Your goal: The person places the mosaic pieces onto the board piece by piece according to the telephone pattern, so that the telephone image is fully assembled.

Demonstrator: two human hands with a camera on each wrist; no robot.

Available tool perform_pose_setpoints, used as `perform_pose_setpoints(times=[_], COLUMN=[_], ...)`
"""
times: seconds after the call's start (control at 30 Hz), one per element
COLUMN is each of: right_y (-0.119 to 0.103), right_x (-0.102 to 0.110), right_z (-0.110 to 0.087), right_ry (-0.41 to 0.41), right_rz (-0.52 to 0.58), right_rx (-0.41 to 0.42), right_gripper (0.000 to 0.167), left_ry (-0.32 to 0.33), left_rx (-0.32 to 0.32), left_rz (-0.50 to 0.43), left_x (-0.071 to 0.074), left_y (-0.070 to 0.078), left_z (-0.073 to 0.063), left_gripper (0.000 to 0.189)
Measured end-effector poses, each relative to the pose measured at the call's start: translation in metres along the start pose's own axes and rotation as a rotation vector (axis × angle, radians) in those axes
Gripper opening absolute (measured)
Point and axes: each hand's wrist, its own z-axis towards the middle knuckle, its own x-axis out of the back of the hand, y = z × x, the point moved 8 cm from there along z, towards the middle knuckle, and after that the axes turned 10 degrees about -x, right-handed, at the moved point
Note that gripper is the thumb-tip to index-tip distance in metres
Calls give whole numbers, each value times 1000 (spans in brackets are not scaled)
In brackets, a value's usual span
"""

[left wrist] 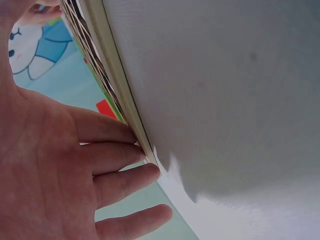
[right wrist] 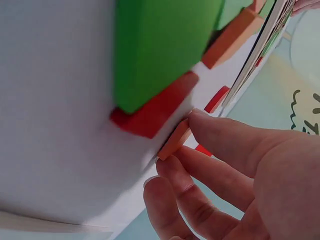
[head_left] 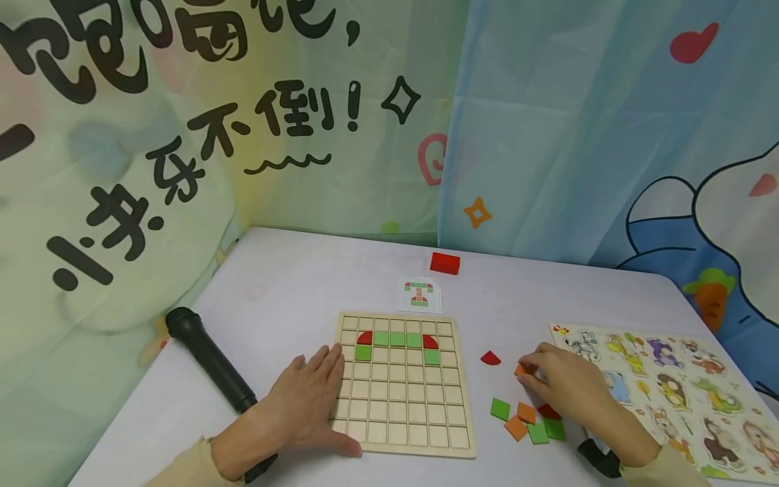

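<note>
My left hand (head_left: 307, 402) lies with straight fingers along the left edge of a wooden grid board (head_left: 395, 410); in the left wrist view its fingertips touch the board's side. Green square tiles (head_left: 397, 339) and two red quarter-round tiles (head_left: 429, 341) sit in the board's upper cells. To the right of the board, my right hand (head_left: 566, 380) pinches an orange square tile (right wrist: 176, 140) between thumb and fingers, at the tabletop. Loose orange tiles (head_left: 516, 428), green tiles (head_left: 500, 408) and a red tile (right wrist: 157, 110) lie near it. Another red quarter-round tile (head_left: 490, 358) lies apart.
A pattern card (head_left: 420, 295) lies behind the board, with a red block (head_left: 445, 263) farther back. At the left lies a black microphone (head_left: 213, 362). An animal picture board (head_left: 688, 399) is at the right, partly under my right forearm. Printed curtains hang behind the table.
</note>
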Motion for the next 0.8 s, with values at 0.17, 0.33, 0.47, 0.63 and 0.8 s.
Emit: perform_pose_setpoints(times=[0.17,0.33,0.47,0.63,0.8], right_y=[-15,-45,-74,-113,-152], right_x=[7,19,23,24,25], right_z=[0,-2,-2,3,8], right_ry=[18,86,137,169,210], right_rz=[-22,-23,-15,0,19], right_rx=[36,116,192,290,414], right_gripper=[30,27,24,19,12], left_ry=[-3,-3,-4,-5,-10], left_rx=[0,0,2,4,2], left_rz=[7,5,2,-14,-19], left_x=[0,0,0,0,0], left_y=[0,-1,-1,-1,-1], left_z=[0,0,0,0,0], left_gripper=[141,142,142,141,140])
